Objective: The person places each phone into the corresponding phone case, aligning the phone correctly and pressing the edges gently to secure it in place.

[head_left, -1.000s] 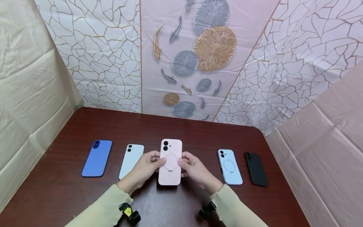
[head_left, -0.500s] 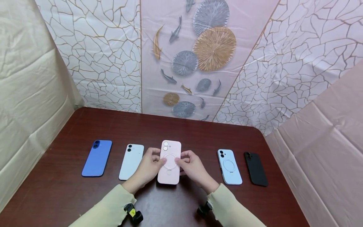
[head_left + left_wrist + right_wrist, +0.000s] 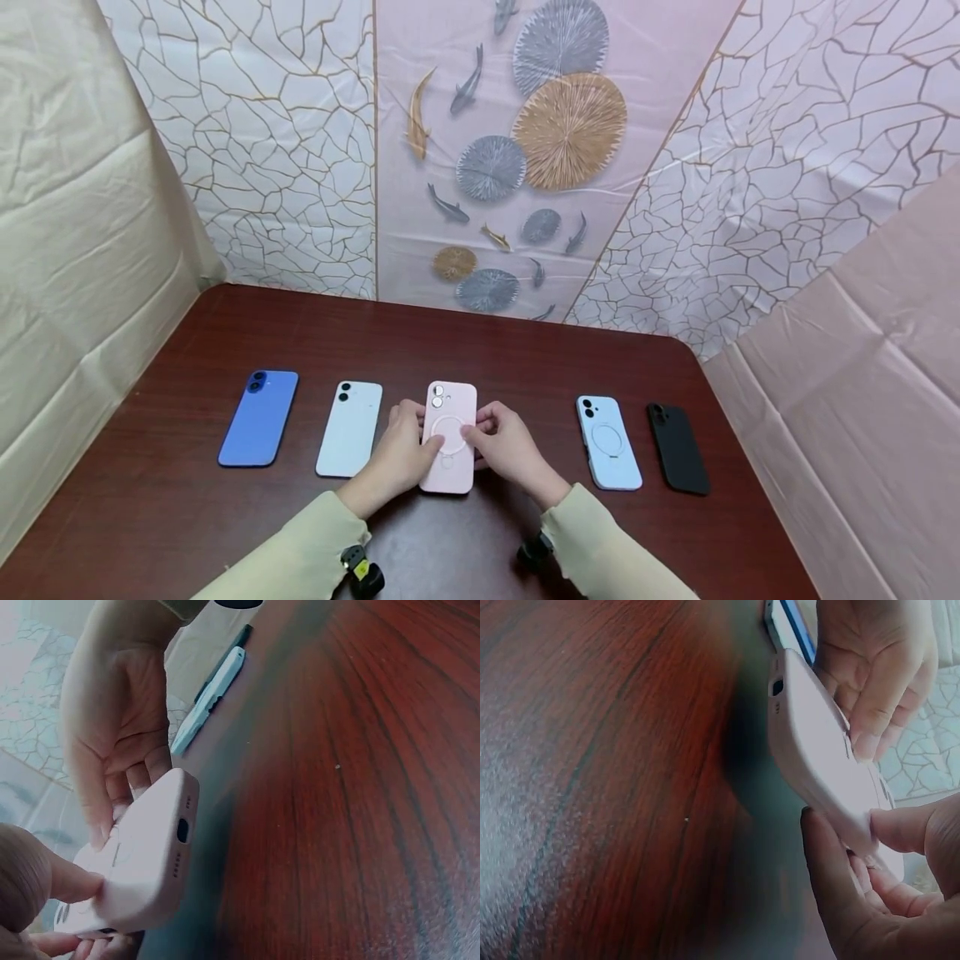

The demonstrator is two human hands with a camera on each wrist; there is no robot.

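Pink phone (image 3: 450, 438), smooth rounded rectangle with ring outline (image 3: 450, 423); dark wood-grain table (image 3: 450, 554) beneath.
Head: between left hand (image 3: 405, 447) and right hand (image 3: 510, 450), both pinching its sides. Left wrist: oblong port (image 3: 182, 830), thumbs (image 3: 81, 883) on the back. Right wrist: rounded corner, streaked grain.

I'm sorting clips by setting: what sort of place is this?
Probably a makeshift filming booth: creased cloth hangs behind and on both sides of the table, and a pink phone is held between other phones spaced out in a row.
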